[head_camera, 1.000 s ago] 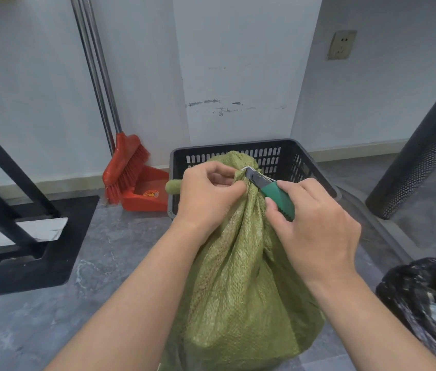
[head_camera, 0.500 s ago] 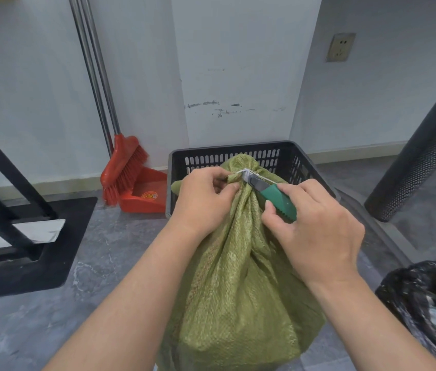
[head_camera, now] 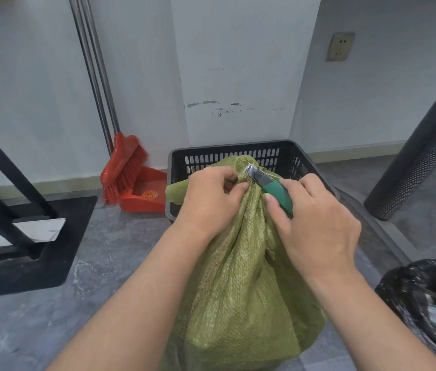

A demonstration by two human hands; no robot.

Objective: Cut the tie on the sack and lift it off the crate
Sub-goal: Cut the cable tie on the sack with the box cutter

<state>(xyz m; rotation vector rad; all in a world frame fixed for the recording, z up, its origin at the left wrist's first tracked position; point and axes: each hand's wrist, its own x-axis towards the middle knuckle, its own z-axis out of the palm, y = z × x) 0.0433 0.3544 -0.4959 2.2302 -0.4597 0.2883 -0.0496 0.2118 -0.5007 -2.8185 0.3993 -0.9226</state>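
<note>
Sack [head_camera: 243, 290] sits right in front of you w/ its gathered neck up by the crate [head_camera: 227, 153]; can't tell how much of it rests on the crate. Woven, soft and floppy, prob heavy, so grab low under the bulge, not by the neck. Left hand [head_camera: 211, 196] grip is bunched tight on the neck, right hand [head_camera: 316, 223] grip wrapped round the green cutter [head_camera: 273, 187], blade at the tie. Tight on the right w/ the black bag [head_camera: 425, 298]; open floor to the left, red broom [head_camera: 123, 164] further back.
</note>
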